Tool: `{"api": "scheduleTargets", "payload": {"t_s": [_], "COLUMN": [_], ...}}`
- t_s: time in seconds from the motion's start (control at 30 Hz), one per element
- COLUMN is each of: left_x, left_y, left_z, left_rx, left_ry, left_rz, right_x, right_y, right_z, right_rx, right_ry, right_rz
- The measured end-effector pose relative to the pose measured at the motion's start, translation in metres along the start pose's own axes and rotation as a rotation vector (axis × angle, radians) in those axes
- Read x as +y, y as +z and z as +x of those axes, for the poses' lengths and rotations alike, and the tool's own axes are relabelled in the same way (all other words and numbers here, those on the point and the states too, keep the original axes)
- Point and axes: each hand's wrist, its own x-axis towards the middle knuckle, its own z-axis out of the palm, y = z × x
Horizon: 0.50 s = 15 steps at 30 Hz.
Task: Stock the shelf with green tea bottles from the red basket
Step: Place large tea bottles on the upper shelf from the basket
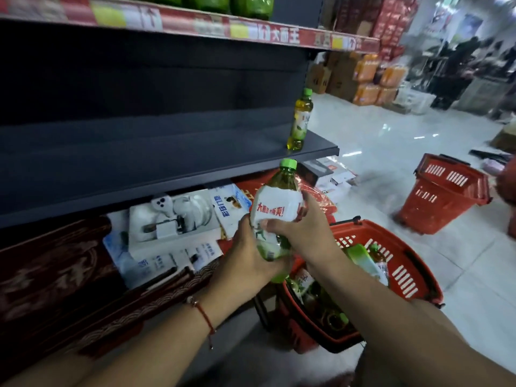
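Note:
A green tea bottle (277, 202) with a green cap and white label is upright in the air, just below the dark shelf's front edge. My left hand (248, 255) wraps its lower part from the left. My right hand (304, 227) grips its middle from the right. One more green tea bottle (300, 121) stands alone at the right end of the dark shelf (167, 152). Under my right forearm the red basket (402, 272) holds several more bottles (310, 291).
A second red basket (444, 191) sits tilted on the white floor to the right. Below the shelf lie white boxed goods (173, 219) and dark red boxes (55, 269). Stacked cartons (365, 76) stand at the back. The upper shelf carries green packs (251, 5).

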Motion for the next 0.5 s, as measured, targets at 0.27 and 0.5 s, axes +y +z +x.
{"api": "scheduleTargets", "payload": {"t_s": [0.27, 0.5], "left_x": [0.004, 0.02], "left_y": [-0.081, -0.14], "left_z": [-0.042, -0.075], "left_rx": [0.244, 0.306], "left_ry": [-0.111, -0.053], "left_rz": [-0.354, -0.543], "right_x": [-0.035, -0.06], "right_y": [0.022, 0.076], "right_z": [-0.015, -0.024], "right_rx": [-0.026, -0.175], "right_ry": [0.005, 0.0], "right_rz": [0.243, 0.24]}}
